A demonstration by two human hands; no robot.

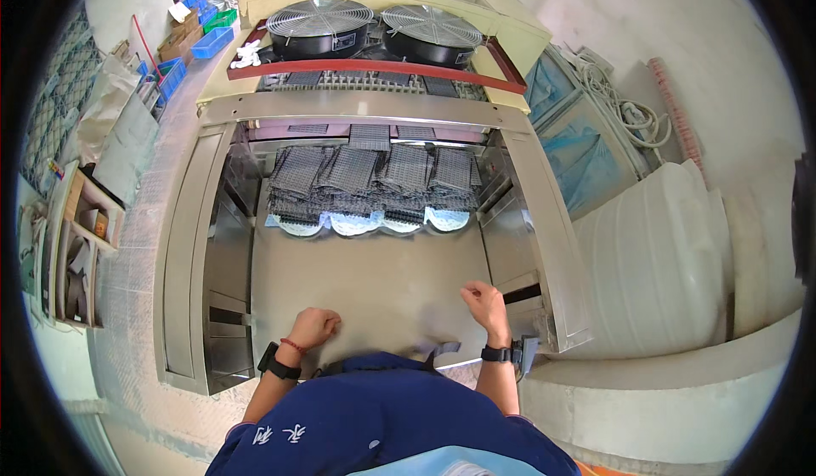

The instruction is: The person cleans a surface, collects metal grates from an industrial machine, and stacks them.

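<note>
Over the tabletop, left hand and right hand curl loosely.

Pictured inside a factory workshop, as shown by a cream-housed machine with two wire-guarded fans, stacks of matching dark textured pieces on a metal bench, and blue plastic crates along one side.

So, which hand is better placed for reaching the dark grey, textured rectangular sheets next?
Probably the right hand: it is farther forward, closer to the dark grey, textured sheets. The left hand is farther back, nearer the navy-blue shirt.
</note>
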